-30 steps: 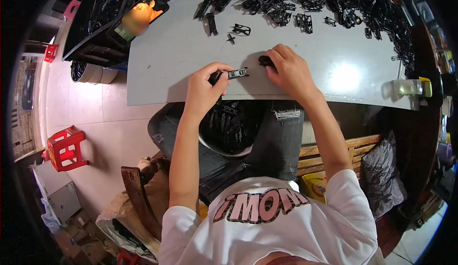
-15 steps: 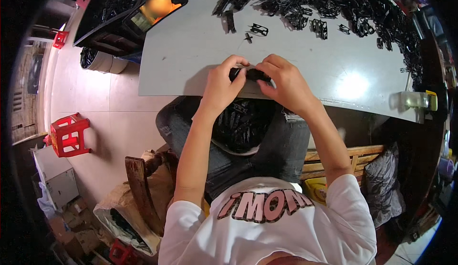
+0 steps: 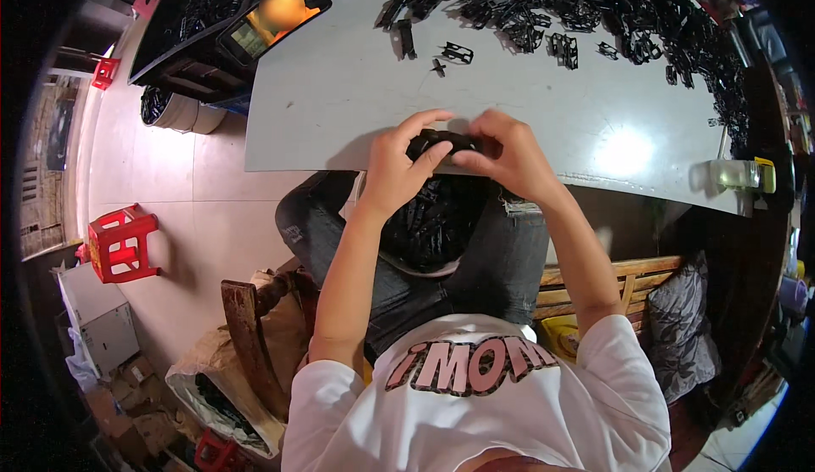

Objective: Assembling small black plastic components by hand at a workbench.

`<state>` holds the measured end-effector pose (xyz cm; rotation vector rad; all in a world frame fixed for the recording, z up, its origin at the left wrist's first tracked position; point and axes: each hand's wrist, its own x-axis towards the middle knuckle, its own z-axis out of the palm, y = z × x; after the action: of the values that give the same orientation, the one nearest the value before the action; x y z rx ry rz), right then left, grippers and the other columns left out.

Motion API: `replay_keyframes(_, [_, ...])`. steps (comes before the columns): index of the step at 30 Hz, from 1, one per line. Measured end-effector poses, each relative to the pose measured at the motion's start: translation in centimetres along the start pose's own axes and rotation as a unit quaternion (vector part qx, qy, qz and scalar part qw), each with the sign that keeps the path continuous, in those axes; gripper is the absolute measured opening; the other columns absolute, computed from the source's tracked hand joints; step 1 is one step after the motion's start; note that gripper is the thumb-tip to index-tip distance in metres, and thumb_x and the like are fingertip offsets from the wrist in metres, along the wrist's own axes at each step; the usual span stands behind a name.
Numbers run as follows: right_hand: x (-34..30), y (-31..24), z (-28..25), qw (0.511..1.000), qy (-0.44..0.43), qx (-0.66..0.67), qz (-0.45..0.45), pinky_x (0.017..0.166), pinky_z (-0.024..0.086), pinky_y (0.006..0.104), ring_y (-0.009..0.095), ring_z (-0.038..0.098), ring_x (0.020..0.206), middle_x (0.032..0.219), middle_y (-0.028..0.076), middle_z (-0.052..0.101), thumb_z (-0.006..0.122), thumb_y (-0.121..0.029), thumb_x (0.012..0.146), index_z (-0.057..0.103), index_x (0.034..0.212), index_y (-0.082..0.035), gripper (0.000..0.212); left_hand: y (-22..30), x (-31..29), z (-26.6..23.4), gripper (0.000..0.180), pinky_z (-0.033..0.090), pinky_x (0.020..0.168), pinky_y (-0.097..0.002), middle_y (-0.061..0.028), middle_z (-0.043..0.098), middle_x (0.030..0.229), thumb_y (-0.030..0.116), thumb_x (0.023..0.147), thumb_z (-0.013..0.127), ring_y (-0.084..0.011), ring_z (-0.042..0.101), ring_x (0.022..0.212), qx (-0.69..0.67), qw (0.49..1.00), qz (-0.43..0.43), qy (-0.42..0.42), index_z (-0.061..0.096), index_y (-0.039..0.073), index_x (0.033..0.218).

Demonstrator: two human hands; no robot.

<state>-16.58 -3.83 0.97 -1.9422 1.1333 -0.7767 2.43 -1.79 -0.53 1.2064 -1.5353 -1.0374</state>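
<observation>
Between my two hands, just above the near edge of the grey table point(image 3: 323, 132), is a black plastic part point(image 3: 441, 143). My left hand point(image 3: 401, 156) grips its left end, thumb in front and fingers behind. My right hand point(image 3: 514, 154) pinches its right end between thumb and curled fingers. Its exact shape is partly hidden by the fingers. Farther up the table lie a loose black frame-like part point(image 3: 458, 53) and a small black cross-shaped piece point(image 3: 438, 68). Below my hands, a container of black parts point(image 3: 431, 226) sits between my knees.
A big heap of black plastic parts point(image 3: 586, 9) covers the table's far side. A phone point(image 3: 276, 20) leans against a black crate at the far left. A clear jar with a yellow lid point(image 3: 743, 175) stands at the right edge. A red stool point(image 3: 124, 243) is on the floor.
The black part has turned to lie more level between my hands. My right fingers have lifted and curled, and my left thumb has shifted right along the part.
</observation>
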Motion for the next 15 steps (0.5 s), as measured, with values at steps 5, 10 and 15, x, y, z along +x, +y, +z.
replay_keyframes(5, [-1.4, 0.5, 0.0, 0.989, -0.067, 0.098, 0.085, 0.057, 0.040, 0.0240, 0.006, 0.047, 0.068, 0.072, 0.001, 0.052, 0.074, -0.016, 0.080, 0.058, 0.082, 0.002, 0.024, 0.2, -1.1, -0.1, 0.028, 0.045, 0.054, -0.0211, -0.0034, 0.064, 0.091, 0.015, 0.086, 0.066, -0.0063, 0.053, 0.059, -0.078, 0.994, -0.032, -0.070, 0.063, 0.002, 0.110])
replay_keyframes(10, [1.9, 0.4, -0.5, 0.992, -0.072, 0.103, -0.006, 0.065, 0.044, 0.0277, 0.014, 0.053, 0.076, 0.089, 0.006, 0.058, 0.068, -0.016, 0.082, 0.062, 0.092, -0.003, 0.018, 0.1, -3.0, -0.9, 0.023, 0.047, 0.057, -0.0234, -0.0054, 0.066, 0.092, 0.013, 0.085, 0.066, -0.0101, 0.057, 0.061, -0.014, 0.999, -0.002, -0.031, 0.065, 0.002, 0.104])
replay_keyframes(15, [7.7, 4.0, -0.2, 0.933, 0.205, -0.249, -0.162, 0.068, 0.047, 0.0298, 0.022, 0.055, 0.077, 0.094, 0.007, 0.060, 0.065, -0.009, 0.079, 0.063, 0.100, -0.008, 0.022, 1.5, -2.7, -0.8, 0.015, 0.050, 0.071, -0.0325, -0.0085, 0.066, 0.092, 0.010, 0.078, 0.068, -0.0255, 0.063, 0.080, 0.182, 0.974, 0.134, -0.029, 0.069, 0.006, 0.092])
